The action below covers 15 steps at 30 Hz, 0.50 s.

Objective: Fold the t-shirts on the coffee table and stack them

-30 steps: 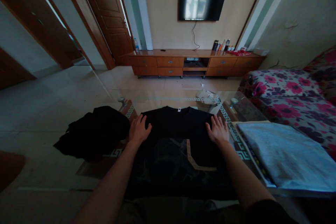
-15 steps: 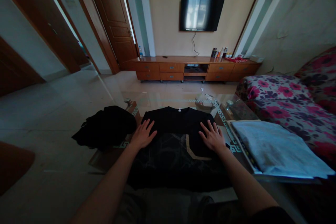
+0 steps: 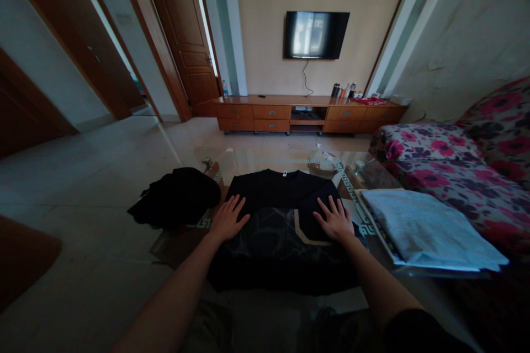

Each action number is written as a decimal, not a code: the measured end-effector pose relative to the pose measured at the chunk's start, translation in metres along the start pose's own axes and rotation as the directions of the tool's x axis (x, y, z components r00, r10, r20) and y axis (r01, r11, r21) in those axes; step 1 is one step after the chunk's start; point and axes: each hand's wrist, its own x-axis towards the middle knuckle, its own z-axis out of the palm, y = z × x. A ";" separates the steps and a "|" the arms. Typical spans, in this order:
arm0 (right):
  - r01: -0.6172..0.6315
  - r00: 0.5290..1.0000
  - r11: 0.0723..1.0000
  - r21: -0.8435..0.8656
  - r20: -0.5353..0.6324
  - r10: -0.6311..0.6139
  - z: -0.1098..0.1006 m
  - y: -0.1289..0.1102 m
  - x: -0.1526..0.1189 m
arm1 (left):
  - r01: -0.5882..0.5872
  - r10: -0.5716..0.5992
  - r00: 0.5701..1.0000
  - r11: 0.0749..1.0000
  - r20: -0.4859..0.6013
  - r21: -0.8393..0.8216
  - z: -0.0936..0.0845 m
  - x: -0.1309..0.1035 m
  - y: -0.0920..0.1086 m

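Observation:
A black T-shirt (image 3: 273, 193) lies spread on the glass table (image 3: 248, 161), its collar and white label at the far side. Dark grey patterning and a tan angled line mark its middle. My left hand (image 3: 227, 219) rests flat on the shirt's left side, fingers spread. On the right side my right hand (image 3: 336, 219) lies palm down, its fingers also apart. Neither hand grips the cloth. A heap of black cloth (image 3: 178, 196) sits at the table's left, beside my left hand.
Pale blue folded cloth or sheeting (image 3: 430, 229) lies on the table's right. A crumpled clear plastic bag (image 3: 323, 160) is near the far edge. Beyond are a flowered sofa (image 3: 439, 176), a low wooden cabinet (image 3: 271, 113) with bottles, and a wall television (image 3: 317, 36).
The view has tilted up slightly and shifted, so the room sits lower in the picture. Both hands stay flat on the shirt in nearly the same places.

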 end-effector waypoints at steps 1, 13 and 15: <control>0.000 1.000 1.000 0.000 0.003 0.000 0.001 0.001 0.001 | -0.003 0.003 1.000 1.000 -0.001 -0.004 0.000 0.001 -0.001; 0.041 0.999 0.999 -0.021 -0.010 -0.042 0.002 0.008 0.050 | 0.002 -0.002 1.000 1.000 -0.012 -0.020 0.009 0.046 -0.007; 0.039 0.999 0.999 -0.022 0.010 -0.039 0.001 0.008 0.065 | 0.007 -0.007 1.000 1.000 -0.013 -0.016 0.010 0.057 -0.008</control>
